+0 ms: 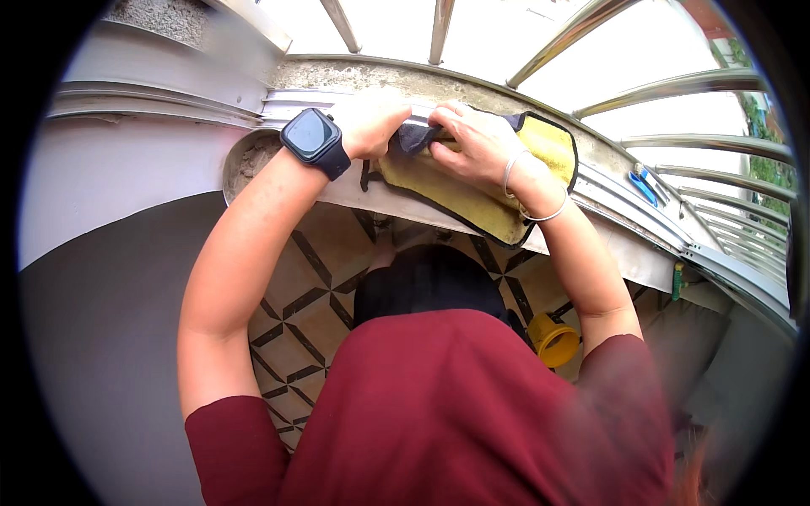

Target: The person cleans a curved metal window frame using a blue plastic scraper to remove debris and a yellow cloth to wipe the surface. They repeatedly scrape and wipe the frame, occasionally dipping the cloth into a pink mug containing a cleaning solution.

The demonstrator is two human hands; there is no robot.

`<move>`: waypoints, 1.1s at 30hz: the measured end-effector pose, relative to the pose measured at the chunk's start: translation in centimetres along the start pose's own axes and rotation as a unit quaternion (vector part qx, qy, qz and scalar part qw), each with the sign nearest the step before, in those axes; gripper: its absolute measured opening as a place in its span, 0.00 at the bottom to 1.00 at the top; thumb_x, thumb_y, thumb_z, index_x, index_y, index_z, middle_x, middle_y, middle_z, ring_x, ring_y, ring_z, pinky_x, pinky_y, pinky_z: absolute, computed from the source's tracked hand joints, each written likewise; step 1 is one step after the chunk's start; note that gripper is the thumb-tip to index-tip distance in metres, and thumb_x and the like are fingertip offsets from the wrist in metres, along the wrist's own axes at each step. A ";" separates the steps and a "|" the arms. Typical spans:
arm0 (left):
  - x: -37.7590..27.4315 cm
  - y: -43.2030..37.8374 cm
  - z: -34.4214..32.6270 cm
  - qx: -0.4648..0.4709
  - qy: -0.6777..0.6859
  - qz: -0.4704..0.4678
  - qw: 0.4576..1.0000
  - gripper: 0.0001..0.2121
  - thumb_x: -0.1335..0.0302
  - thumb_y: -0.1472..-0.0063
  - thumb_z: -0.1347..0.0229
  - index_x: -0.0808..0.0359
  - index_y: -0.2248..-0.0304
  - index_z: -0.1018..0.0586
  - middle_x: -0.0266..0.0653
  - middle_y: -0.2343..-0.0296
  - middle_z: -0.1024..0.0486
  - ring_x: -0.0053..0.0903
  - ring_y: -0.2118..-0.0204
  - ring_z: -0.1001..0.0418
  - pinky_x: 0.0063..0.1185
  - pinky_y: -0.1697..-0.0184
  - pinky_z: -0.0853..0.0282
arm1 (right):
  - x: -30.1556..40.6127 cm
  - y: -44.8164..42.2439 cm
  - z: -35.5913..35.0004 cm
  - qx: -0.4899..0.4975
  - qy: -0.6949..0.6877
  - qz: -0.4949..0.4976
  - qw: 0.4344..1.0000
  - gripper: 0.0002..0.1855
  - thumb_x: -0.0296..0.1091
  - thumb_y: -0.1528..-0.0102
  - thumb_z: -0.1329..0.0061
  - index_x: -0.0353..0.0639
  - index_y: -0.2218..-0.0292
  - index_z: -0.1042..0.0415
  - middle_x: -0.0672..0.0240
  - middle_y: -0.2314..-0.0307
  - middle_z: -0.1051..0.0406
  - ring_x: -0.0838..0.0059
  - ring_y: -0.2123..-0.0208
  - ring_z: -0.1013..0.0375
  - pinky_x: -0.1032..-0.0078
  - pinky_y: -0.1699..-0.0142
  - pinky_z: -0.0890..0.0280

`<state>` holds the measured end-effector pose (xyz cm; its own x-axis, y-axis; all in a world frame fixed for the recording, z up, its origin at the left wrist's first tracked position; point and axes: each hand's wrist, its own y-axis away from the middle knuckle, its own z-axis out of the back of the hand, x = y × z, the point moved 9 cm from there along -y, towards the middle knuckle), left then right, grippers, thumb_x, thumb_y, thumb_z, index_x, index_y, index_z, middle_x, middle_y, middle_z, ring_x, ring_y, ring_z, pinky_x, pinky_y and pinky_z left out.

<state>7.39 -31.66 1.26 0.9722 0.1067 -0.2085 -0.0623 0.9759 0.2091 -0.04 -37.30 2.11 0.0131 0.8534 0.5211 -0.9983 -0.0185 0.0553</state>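
Note:
A yellow cleaning cloth point(497, 215) with black edging and a dark grey reverse side lies across the window sill and its sliding track. Its near edge hangs over the front of the sill. My right hand point(471, 145) grips the cloth from above, with fingers bent around a gathered fold. At the left end of that fold, my left hand point(373, 126) holds the bunched grey part; bright light washes out some of its fingers. A dark smartwatch point(311, 136) is on my left wrist, and silvery bangles point(545, 216) circle my right one.
Metal window bars point(441, 31) rise beyond the sill. A blue-handled tool point(644, 190) rests by the track at right. Below stands a yellow bucket point(554, 341) on the tiled floor point(316, 322). A round, dirt-filled container or recess point(252, 158) is beside my left wrist.

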 end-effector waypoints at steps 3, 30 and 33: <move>-0.1 -0.5 1.5 0.078 -0.049 0.010 0.996 0.09 0.78 0.60 0.42 0.71 0.74 0.22 0.51 0.76 0.25 0.45 0.70 0.25 0.32 0.66 0.28 | -1.6 1.1 1.2 -0.040 -0.039 -0.023 0.998 0.15 0.38 0.50 0.54 0.41 0.62 0.35 0.56 0.67 0.30 0.55 0.63 0.29 0.65 0.58 0.34; -1.1 -2.1 -2.3 0.137 -0.114 -0.153 0.972 0.04 0.72 0.56 0.43 0.62 0.77 0.21 0.42 0.83 0.26 0.37 0.78 0.26 0.30 0.73 0.29 | -1.2 -2.6 -2.1 -0.033 0.086 0.024 0.996 0.07 0.36 0.56 0.47 0.42 0.76 0.25 0.59 0.78 0.26 0.61 0.74 0.25 0.65 0.70 0.32; -4.8 -4.0 -0.9 0.226 -0.118 -0.146 0.956 0.04 0.74 0.55 0.44 0.62 0.77 0.21 0.40 0.83 0.26 0.37 0.79 0.27 0.31 0.73 0.30 | -3.0 2.6 0.8 -0.055 0.086 -0.020 0.995 0.09 0.37 0.56 0.46 0.43 0.74 0.27 0.61 0.77 0.28 0.63 0.73 0.26 0.68 0.69 0.33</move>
<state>2.74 -35.95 0.58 0.9603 -0.2562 -0.1102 0.2716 0.7692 0.5784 -2.61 -40.35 1.35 0.0521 0.9293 0.3656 -0.9975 0.0663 -0.0262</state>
